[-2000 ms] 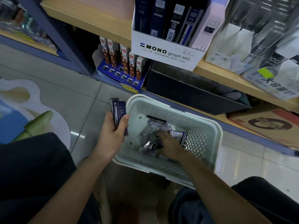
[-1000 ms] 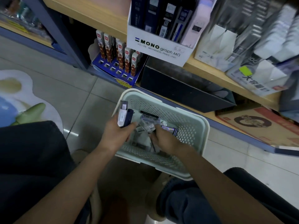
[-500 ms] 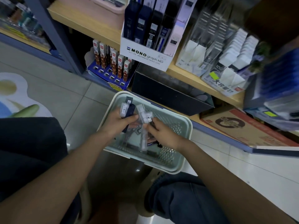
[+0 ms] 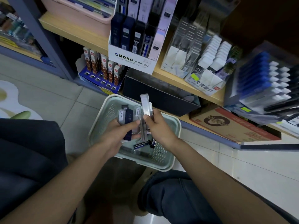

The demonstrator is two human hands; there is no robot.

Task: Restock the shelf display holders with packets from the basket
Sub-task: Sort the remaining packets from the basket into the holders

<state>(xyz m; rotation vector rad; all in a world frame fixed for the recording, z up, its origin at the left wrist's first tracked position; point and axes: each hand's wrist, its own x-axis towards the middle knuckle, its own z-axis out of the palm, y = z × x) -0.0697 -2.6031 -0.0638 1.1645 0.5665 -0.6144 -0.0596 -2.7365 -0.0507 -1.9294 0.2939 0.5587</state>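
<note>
My left hand [image 4: 113, 135] grips a small stack of dark blue and clear flat packets [image 4: 127, 121], and my right hand [image 4: 157, 126] pinches a long clear plastic packet [image 4: 145, 105] upright beside them. Both are above the pale green perforated plastic basket [image 4: 169, 162] on the floor, where a few loose packets [image 4: 142, 145] lie.

We are losing much of the basket [image 4: 106, 113] floor behind both hands, so we are not managing to count the packets lying under them. The left hand [image 4: 113, 135] is covering the lower ends of the dark packets [image 4: 129, 122] it grips, and their labels are reading too small for us. The right hand [image 4: 157, 125] is hiding the lower part of the clear packets [image 4: 145, 104]; we are seeing perhaps two. The small print on the MONO box [image 4: 131, 61] is blurring. The right edge is cutting off the blue holder [image 4: 258, 81], and the top edge the pink bin [image 4: 77, 15].
</note>
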